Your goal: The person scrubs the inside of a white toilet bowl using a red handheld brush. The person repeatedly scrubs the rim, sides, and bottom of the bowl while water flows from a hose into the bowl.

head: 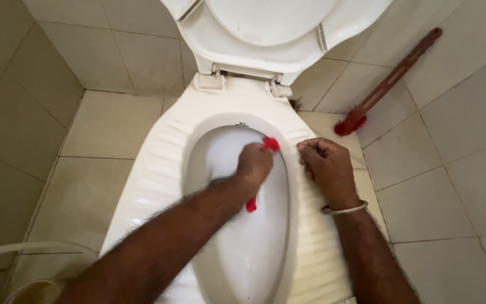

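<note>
At the far left a pale hose (pixel 23 247) curves over the tiled floor (pixel 108 124), and the rim of a round container (pixel 32 290) shows at the bottom edge just under it. Next comes the white toilet bowl (pixel 158 163), its ribbed rim wide on both sides and its seat and lid (pixel 271 28) raised against the back. Your left hand (pixel 254 166) reaches down inside the bowl, fingers closed around a red scrubber (pixel 270 144); the red head shows past your knuckles, pressed to the inner wall near the right side of the rim, and a red end sticks out below your palm. Just to the right, your right hand (pixel 327 169) rests on the ribbed right rim, curled into a loose fist with nothing visible in it, a metal bangle (pixel 344 210) on the wrist. Farther right, well apart from the bowl, a red long-handled brush (pixel 386 84) leans against the tiled wall (pixel 468 112), bristles down on the floor.
</note>
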